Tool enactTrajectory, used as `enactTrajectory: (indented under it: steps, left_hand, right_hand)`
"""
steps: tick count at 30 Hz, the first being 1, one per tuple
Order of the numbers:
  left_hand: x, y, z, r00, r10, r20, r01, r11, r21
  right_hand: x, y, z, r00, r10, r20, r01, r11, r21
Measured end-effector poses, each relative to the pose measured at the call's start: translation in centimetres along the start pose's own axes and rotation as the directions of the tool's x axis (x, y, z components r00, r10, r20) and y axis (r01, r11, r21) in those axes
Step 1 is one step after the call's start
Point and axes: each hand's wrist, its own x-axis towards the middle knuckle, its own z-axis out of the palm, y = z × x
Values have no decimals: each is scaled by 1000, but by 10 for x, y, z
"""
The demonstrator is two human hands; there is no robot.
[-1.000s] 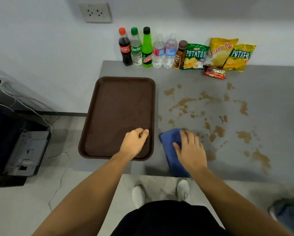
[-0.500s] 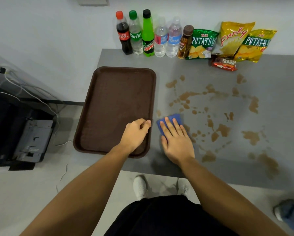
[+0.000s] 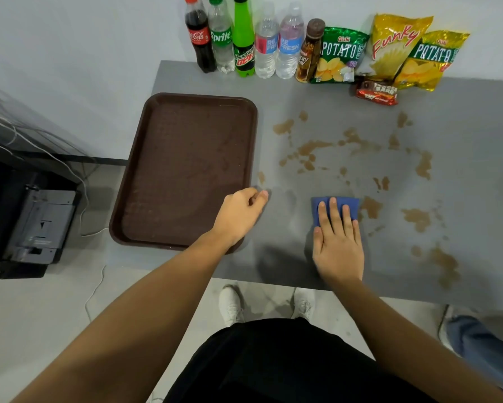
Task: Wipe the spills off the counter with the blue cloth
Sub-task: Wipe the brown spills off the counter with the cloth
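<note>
Right hand flat on the blue cloth, left hand resting at the tray's corner.

The right hand point(image 3: 338, 245) lies palm-down, fingers spread, pressing the blue cloth point(image 3: 349, 205) onto the grey counter point(image 3: 326, 94), well right of the brown tray point(image 3: 186, 170). The left hand point(image 3: 240, 214) is loosely curled, gripping nothing, over the tray's near right corner. Brown spills point(image 3: 361, 144) spread right of the tray and beyond the cloth; one patch touches the cloth's right edge. Bottles point(image 3: 244, 39) and snack bags point(image 3: 390, 50) line the wall beyond the tray.
</note>
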Motion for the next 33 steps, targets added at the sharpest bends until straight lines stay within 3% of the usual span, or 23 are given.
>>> enactTrajectory:
  steps: [6, 11, 17, 23, 26, 29, 33]
  left_hand:
    - [-1, 4, 2, 1000, -6, -6, 6, 1000, 6]
    - [0, 6, 8, 999, -17, -28, 19, 999, 50]
    - [-1, 9, 14, 997, -41, -71, 49, 993, 109]
    - [1, 9, 19, 994, -45, -99, 61, 984, 165]
    - [1, 11, 27, 989, -12, -148, 53, 960, 276]
    - [-1, 14, 35, 979, 61, -195, 22, 918, 397]
    - [-5, 16, 43, 973, 143, -179, -54, 902, 428]
  right_hand:
    - [-29, -44, 14, 997, -74, -2, 74, 997, 12]
    - [10, -56, 8, 975, -222, 2, 222, 974, 45]
    - [66, -34, -9, 957, -290, 8, 289, 955, 60]
    - [60, 29, -17, 989, -149, -12, 149, 989, 14]
    - [33, 52, -18, 998, -69, -2, 69, 998, -5]
    - [3, 52, -13, 1000, -2, 14, 2, 1000, 1]
    - [-28, 21, 2, 1000, -1, -7, 1, 1000, 9]
